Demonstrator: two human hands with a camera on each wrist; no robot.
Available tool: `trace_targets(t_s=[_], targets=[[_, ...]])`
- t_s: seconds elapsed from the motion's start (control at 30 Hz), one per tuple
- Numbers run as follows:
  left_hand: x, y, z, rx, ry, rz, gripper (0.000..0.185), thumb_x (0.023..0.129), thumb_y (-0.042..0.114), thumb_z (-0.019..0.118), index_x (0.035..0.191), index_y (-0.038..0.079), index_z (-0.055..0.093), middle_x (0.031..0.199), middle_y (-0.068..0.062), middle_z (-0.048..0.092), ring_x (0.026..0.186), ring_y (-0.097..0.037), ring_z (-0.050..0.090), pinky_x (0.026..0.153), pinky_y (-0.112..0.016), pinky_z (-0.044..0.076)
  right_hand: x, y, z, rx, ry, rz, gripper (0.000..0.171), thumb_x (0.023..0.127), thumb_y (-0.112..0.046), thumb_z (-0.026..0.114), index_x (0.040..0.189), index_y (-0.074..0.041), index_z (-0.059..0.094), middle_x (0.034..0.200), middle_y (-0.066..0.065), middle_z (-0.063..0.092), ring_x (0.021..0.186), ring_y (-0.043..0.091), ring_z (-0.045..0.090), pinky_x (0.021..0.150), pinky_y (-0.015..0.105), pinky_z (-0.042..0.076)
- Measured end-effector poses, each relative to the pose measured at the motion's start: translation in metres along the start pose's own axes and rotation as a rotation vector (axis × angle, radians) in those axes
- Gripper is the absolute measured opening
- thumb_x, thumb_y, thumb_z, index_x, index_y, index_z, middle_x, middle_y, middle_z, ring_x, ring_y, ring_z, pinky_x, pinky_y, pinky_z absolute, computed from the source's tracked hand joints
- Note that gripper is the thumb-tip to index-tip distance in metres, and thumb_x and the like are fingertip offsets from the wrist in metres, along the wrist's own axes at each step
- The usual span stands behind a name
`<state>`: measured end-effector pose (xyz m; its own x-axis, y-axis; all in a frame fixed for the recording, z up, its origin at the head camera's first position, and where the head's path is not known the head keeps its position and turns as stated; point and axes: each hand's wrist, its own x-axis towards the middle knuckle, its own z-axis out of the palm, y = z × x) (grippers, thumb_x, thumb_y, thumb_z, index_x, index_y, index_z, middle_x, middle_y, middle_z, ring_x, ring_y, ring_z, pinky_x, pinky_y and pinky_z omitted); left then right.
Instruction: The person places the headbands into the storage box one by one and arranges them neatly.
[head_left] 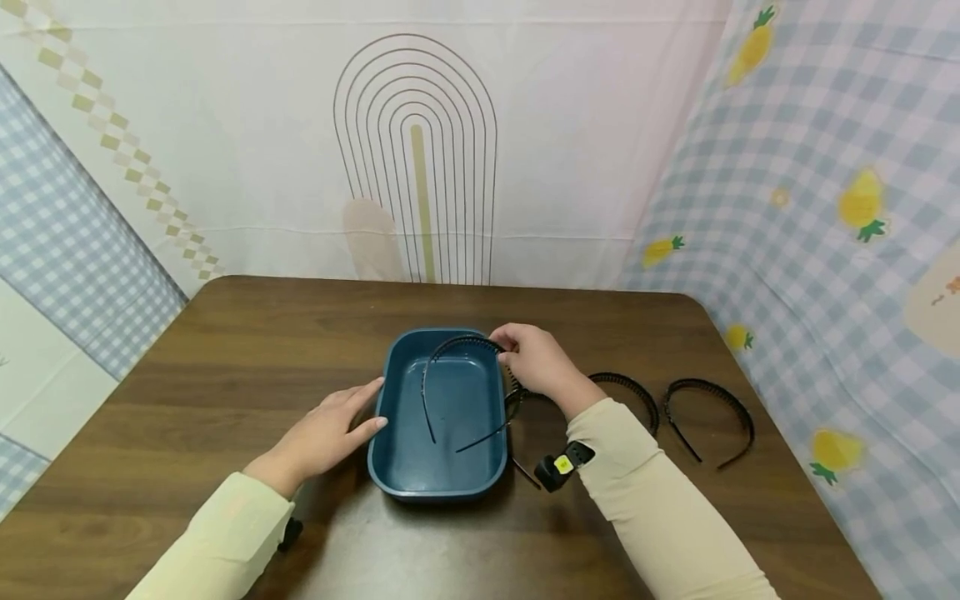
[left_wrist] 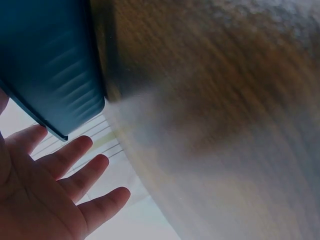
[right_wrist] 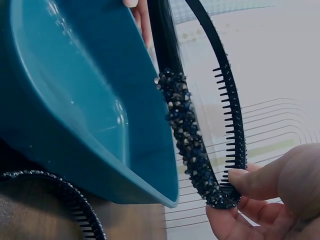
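Note:
A blue rectangular plastic bin stands on the table. My left hand is at its left rim, fingers extended and thumb over the edge. The left wrist view shows that hand's spread fingers beside the bin's outer wall. With my right hand I pinch a black toothed headband near the top of its curve. It hangs above the bin, both ends pointing down toward the near side. In the right wrist view, dark sparkling beads cover the headband's outer face, with comb teeth inside.
Right of the bin, one black headband lies partly hidden under my right arm. Farther right are a second headband, partly behind the sleeve, and a third. A patterned cloth hangs behind the wooden table.

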<state>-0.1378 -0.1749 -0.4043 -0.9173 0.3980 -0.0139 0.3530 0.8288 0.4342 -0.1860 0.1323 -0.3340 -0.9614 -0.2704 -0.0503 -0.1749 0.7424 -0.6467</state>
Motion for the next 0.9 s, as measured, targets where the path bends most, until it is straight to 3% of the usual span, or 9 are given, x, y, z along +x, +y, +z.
trace_targets(t_s=[0.3,0.9], targets=[[-0.002,-0.001,0.001,0.0,0.002,0.001,0.069,0.098,0.053,0.046,0.152,0.012,0.032,0.148,-0.018,0.042,0.135,-0.042,0.037,0.105,-0.06,0.033,0.006,-0.001,0.01,0.007,-0.014,0.01,0.028,0.096,-0.004,0.057,0.123,-0.006,0.062,0.093,0.007,0.052,0.083,0.021,0.05,0.07,0.032,0.041],[-0.001,-0.002,0.001,-0.024,-0.024,-0.02,0.071,0.098,0.056,0.043,0.153,0.013,0.029,0.149,-0.019,0.04,0.135,-0.043,0.035,0.105,-0.061,0.033,0.014,-0.005,0.034,-0.037,-0.048,0.019,0.026,0.094,-0.002,0.059,0.119,-0.007,0.065,0.088,0.006,0.054,0.078,0.02,0.051,0.066,0.029,0.045]])
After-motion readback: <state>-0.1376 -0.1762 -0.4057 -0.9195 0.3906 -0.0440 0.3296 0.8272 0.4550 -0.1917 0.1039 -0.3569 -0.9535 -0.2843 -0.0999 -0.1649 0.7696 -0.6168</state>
